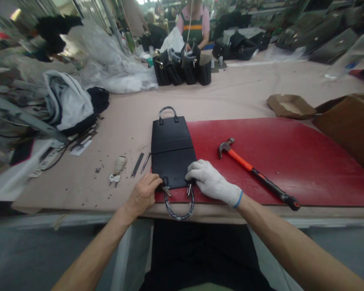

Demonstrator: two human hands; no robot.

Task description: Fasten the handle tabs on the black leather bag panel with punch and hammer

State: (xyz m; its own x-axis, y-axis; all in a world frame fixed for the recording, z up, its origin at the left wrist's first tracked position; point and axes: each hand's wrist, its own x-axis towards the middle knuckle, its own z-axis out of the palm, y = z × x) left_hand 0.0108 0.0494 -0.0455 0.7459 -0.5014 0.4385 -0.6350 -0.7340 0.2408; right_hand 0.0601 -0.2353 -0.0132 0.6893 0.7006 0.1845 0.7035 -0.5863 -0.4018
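Note:
A flat black leather bag piece [172,149] lies unfolded at the left end of a red mat [291,161], with a looped handle at each end. My bare left hand [144,194] pinches the near left handle fitting at the piece's near edge. My right hand [210,182], in a white glove, presses flat on the near right corner beside the other fitting. The near handle [178,210] hangs over the table's front edge between my hands.
A hammer [255,171] with an orange and black grip lies on the mat to the right. Small metal tools [138,163] and an awl [118,167] lie left of the bag. Cardboard boxes [348,125] stand at right. Finished black bags [182,68] and a seated person [194,24] are at the far side.

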